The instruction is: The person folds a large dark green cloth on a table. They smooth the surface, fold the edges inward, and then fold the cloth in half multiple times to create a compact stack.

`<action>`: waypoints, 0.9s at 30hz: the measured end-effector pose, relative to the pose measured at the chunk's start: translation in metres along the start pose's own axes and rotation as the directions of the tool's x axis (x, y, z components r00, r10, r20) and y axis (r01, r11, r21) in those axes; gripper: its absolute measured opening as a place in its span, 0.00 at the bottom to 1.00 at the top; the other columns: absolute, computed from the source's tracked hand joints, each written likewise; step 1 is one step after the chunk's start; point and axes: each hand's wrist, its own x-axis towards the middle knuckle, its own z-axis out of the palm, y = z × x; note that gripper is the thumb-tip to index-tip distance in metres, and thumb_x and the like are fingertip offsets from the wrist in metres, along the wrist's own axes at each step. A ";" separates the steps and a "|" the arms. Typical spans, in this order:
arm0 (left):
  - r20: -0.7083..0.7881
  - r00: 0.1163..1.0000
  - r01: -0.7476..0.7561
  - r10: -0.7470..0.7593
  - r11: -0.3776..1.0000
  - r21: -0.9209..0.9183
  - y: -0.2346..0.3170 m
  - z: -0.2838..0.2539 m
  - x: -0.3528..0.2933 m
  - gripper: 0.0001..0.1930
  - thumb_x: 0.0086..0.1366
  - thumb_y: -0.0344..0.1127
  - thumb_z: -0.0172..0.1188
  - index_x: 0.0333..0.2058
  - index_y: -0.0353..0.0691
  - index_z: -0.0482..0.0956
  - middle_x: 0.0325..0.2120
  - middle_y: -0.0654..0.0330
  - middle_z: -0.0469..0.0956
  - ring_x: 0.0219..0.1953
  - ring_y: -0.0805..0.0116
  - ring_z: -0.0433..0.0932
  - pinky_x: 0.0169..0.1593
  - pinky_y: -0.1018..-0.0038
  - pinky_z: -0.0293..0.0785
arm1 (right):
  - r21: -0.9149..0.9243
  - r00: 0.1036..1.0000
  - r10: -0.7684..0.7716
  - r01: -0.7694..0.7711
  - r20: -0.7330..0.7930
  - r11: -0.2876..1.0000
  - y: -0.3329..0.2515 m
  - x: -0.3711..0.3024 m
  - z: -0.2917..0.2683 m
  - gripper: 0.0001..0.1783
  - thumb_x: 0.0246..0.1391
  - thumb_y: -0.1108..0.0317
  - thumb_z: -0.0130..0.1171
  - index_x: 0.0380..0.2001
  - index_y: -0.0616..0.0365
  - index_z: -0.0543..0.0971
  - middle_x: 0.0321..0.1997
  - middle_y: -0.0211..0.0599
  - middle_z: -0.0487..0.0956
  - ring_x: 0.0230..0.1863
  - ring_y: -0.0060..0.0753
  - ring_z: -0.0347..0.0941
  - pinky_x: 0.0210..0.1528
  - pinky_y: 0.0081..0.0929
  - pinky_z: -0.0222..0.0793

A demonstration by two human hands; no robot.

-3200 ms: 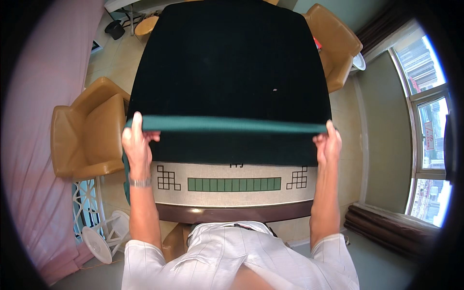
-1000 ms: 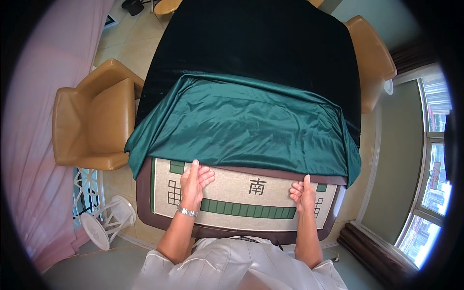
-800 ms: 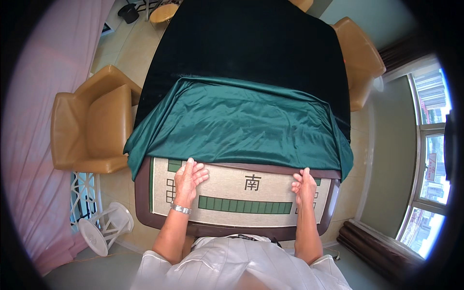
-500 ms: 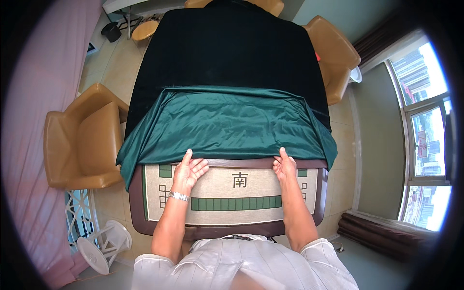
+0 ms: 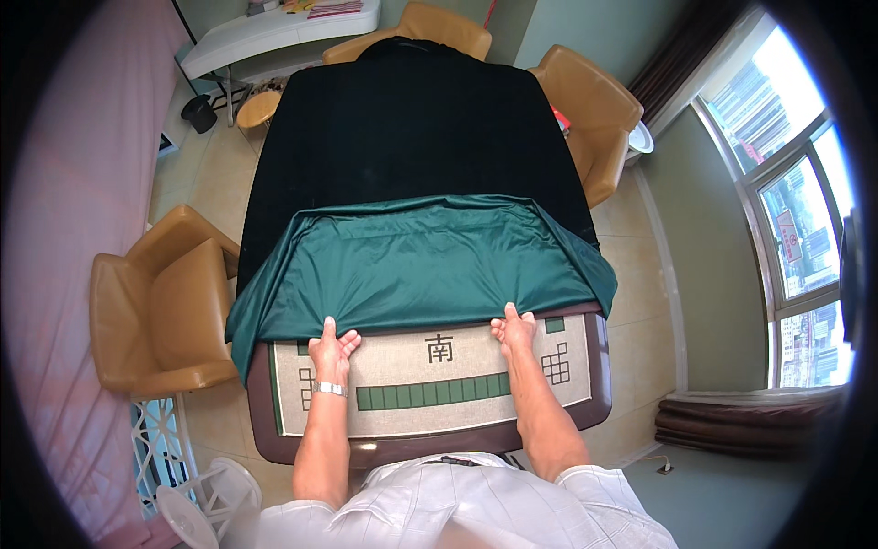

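Observation:
A big table cover, black velvety cloth (image 5: pixel 412 133) with its green satin lining (image 5: pixel 430 261) turned up at the near end, lies over a mahjong table. Both my hands pinch the cover's near edge, thumbs on top and fingers curled below. My left hand (image 5: pixel 331 350), with a metal watch band (image 5: pixel 330 389) at the wrist, grips left of the middle. To the right, my right hand (image 5: pixel 515 330) holds the same edge. Creases fan out in the satin from both thumbs. Under my forearms show the beige mat (image 5: pixel 430 416) with green tile outlines and the table's brown rim (image 5: pixel 262 416).
Tan armchairs stand at the left (image 5: pixel 169 306), right (image 5: pixel 590 114) and far end (image 5: pixel 444 29). A white stand (image 5: pixel 224 489) is at the lower left. Beyond are a wooden stool (image 5: pixel 259 109), a black bin (image 5: pixel 198 113) and a white desk (image 5: pixel 274 37). Windows line the right wall.
My left fingers, spread earlier, are now curled at the cloth's edge. Creases have formed at both thumbs, and the edge lies slightly nearer over the mat on the left. The view has tilted.

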 end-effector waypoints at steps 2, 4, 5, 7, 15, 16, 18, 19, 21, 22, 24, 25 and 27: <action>-0.026 0.999 -0.022 0.022 1.000 0.014 -0.006 -0.004 -0.014 0.24 0.74 0.39 0.66 0.50 0.26 0.63 0.38 0.44 0.77 0.28 0.51 0.85 0.32 0.53 0.90 | -0.009 1.000 -0.001 0.001 0.001 1.000 0.008 -0.007 -0.012 0.17 0.72 0.63 0.61 0.49 0.61 0.67 0.34 0.39 0.77 0.23 0.30 0.79 0.17 0.26 0.74; -0.009 0.999 -0.045 0.045 0.999 0.000 -0.013 -0.012 -0.022 0.23 0.75 0.38 0.65 0.48 0.27 0.62 0.36 0.45 0.77 0.27 0.52 0.85 0.29 0.54 0.90 | 0.000 1.000 0.003 -0.003 0.016 1.000 0.016 -0.017 -0.024 0.16 0.72 0.64 0.61 0.49 0.61 0.67 0.34 0.39 0.77 0.23 0.30 0.79 0.17 0.26 0.74; -0.002 0.998 -0.058 0.058 0.998 -0.008 -0.016 -0.019 -0.026 0.22 0.75 0.38 0.64 0.47 0.27 0.62 0.35 0.46 0.77 0.26 0.52 0.85 0.28 0.55 0.90 | 0.005 1.000 0.006 -0.006 0.026 1.000 0.019 -0.023 -0.029 0.16 0.72 0.64 0.61 0.49 0.61 0.67 0.34 0.39 0.77 0.23 0.30 0.79 0.17 0.26 0.74; -0.008 0.999 -0.048 0.048 0.999 -0.005 -0.028 -0.034 -0.034 0.22 0.76 0.38 0.64 0.47 0.25 0.63 0.37 0.45 0.76 0.26 0.52 0.85 0.29 0.56 0.90 | -0.014 0.999 0.016 -0.016 0.034 1.000 0.027 -0.033 -0.044 0.15 0.72 0.64 0.61 0.47 0.62 0.67 0.33 0.40 0.77 0.22 0.30 0.78 0.17 0.26 0.73; -0.136 0.990 -0.024 0.029 0.999 0.037 -0.076 -0.107 -0.100 0.21 0.75 0.39 0.65 0.43 0.28 0.63 0.35 0.46 0.76 0.25 0.53 0.84 0.29 0.55 0.90 | -0.065 0.995 0.069 -0.064 0.068 0.996 0.068 -0.076 -0.124 0.16 0.71 0.64 0.62 0.45 0.60 0.65 0.31 0.38 0.76 0.20 0.29 0.78 0.15 0.25 0.74; -0.128 0.991 -0.024 0.029 0.999 0.042 -0.080 -0.117 -0.112 0.21 0.75 0.39 0.65 0.43 0.28 0.63 0.35 0.46 0.76 0.25 0.53 0.84 0.29 0.55 0.90 | -0.079 0.995 0.074 -0.069 0.067 0.994 0.074 -0.083 -0.137 0.16 0.71 0.64 0.62 0.45 0.59 0.65 0.31 0.38 0.76 0.20 0.29 0.78 0.15 0.25 0.74; -0.127 0.992 -0.021 0.026 0.999 0.041 -0.089 -0.136 -0.131 0.21 0.75 0.39 0.64 0.42 0.27 0.64 0.34 0.46 0.77 0.25 0.53 0.84 0.29 0.55 0.90 | -0.097 0.995 0.072 -0.065 0.070 0.993 0.083 -0.098 -0.160 0.16 0.71 0.63 0.62 0.44 0.60 0.66 0.28 0.40 0.78 0.19 0.29 0.78 0.15 0.25 0.74; -0.128 0.991 -0.017 0.022 0.999 0.044 -0.092 -0.144 -0.137 0.21 0.75 0.39 0.64 0.42 0.27 0.64 0.34 0.46 0.77 0.25 0.53 0.84 0.29 0.55 0.90 | -0.127 0.994 0.092 -0.084 0.062 0.988 0.085 -0.104 -0.169 0.17 0.70 0.63 0.63 0.43 0.60 0.66 0.27 0.40 0.77 0.18 0.30 0.78 0.15 0.25 0.75; -0.139 0.990 -0.001 0.008 0.999 0.048 -0.101 -0.159 -0.155 0.21 0.75 0.39 0.65 0.42 0.27 0.64 0.34 0.46 0.77 0.25 0.52 0.85 0.29 0.55 0.90 | -0.140 0.992 0.111 -0.101 0.066 0.985 0.087 -0.113 -0.188 0.16 0.70 0.63 0.63 0.43 0.60 0.66 0.27 0.39 0.78 0.19 0.30 0.79 0.14 0.26 0.75; -0.160 0.987 0.001 0.007 0.999 0.052 -0.107 -0.165 -0.162 0.22 0.75 0.40 0.65 0.42 0.27 0.63 0.33 0.45 0.77 0.25 0.52 0.85 0.29 0.55 0.90 | -0.153 0.990 0.119 -0.106 0.076 0.982 0.087 -0.118 -0.196 0.16 0.70 0.63 0.63 0.42 0.60 0.66 0.27 0.39 0.78 0.19 0.30 0.79 0.14 0.26 0.75; -0.174 0.985 -0.002 0.013 0.998 0.067 -0.114 -0.172 -0.176 0.24 0.74 0.41 0.66 0.43 0.27 0.61 0.33 0.44 0.76 0.25 0.51 0.85 0.28 0.55 0.90 | -0.222 0.985 0.151 -0.130 0.079 0.966 0.088 -0.123 -0.208 0.14 0.72 0.64 0.60 0.41 0.58 0.66 0.28 0.40 0.77 0.18 0.30 0.78 0.13 0.25 0.73; -0.175 0.984 -0.008 0.024 0.996 0.089 -0.111 -0.166 -0.179 0.25 0.74 0.41 0.67 0.43 0.26 0.61 0.33 0.43 0.76 0.24 0.51 0.85 0.28 0.56 0.90 | -0.250 0.985 0.153 -0.129 0.078 0.960 0.088 -0.120 -0.211 0.14 0.72 0.63 0.61 0.41 0.58 0.67 0.28 0.40 0.78 0.18 0.30 0.78 0.13 0.25 0.73; -0.199 0.980 -0.004 0.028 0.993 0.120 -0.109 -0.168 -0.183 0.26 0.73 0.41 0.67 0.44 0.23 0.61 0.33 0.42 0.77 0.24 0.51 0.86 0.28 0.57 0.90 | -0.302 0.989 0.133 -0.106 0.070 0.947 0.090 -0.120 -0.214 0.16 0.71 0.62 0.62 0.41 0.59 0.67 0.27 0.42 0.79 0.17 0.29 0.78 0.12 0.25 0.73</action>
